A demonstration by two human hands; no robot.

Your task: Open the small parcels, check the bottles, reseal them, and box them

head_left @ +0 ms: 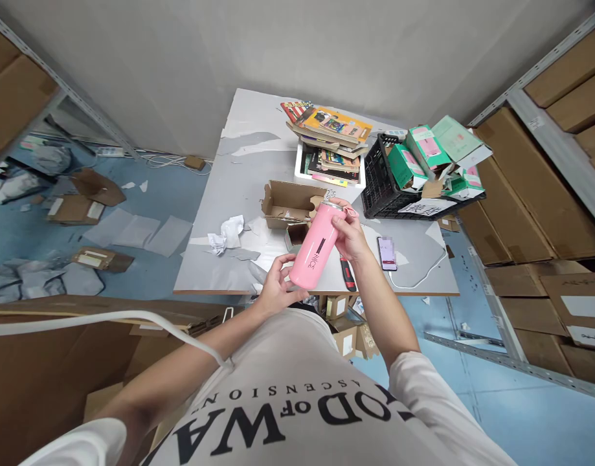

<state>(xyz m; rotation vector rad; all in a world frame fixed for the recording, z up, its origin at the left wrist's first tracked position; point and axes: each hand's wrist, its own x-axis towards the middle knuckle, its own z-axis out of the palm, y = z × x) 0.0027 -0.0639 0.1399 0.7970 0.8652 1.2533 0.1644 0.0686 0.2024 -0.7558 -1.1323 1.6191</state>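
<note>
A pink bottle (316, 249) with dark lettering is tilted in front of me, over the table's near side. My right hand (348, 232) wraps round its upper end, near the cap and its pink loop. At the base, my left hand (278, 286) cups the bottle with thumb below and fingers along the side. Just behind the bottle lie an open brown cardboard box (290, 204) and a smaller box (296, 234), partly hidden by it. A red and black box cutter (347, 275) lies below my right wrist.
Crumpled paper (229, 234) lies left on the table (214, 188). A phone (387, 254) with a white cable is at right. Behind stand a white bin (332, 186) of books and a black crate (375, 188) of green boxes. Shelves with cartons (535, 188) flank the right.
</note>
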